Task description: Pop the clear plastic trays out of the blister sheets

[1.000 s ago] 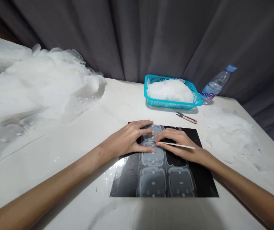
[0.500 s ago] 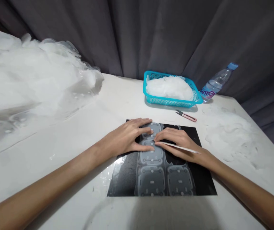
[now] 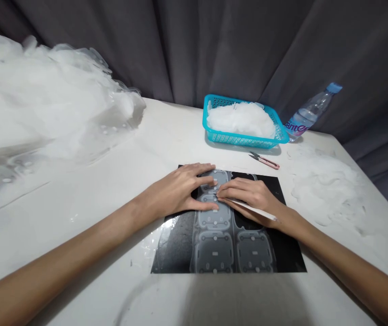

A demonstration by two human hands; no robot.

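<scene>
A black mat lies on the white table under a translucent plastic sheet moulded with rounded-square shapes. My left hand rests on the mat and sheet with fingers spread, thumb and index finger pressing either side of one join between the shapes. Pinched in my right hand is a thin white pen-like tool; its tip is at that join, hidden by the fingertips. Beside my right hand, one shape's place at the upper right of the sheet shows as a black opening.
Behind the mat stands a blue basket of white translucent pieces. Pink-handled thread snips lie before it, a water bottle beside it. A large heap of translucent sheets fills the left; thin scraps lie right.
The view has tilted slightly, so everything sits a little higher in the picture. My right fingertips have shifted slightly left, and the tool is angled a bit more steeply. My left hand stays put.
</scene>
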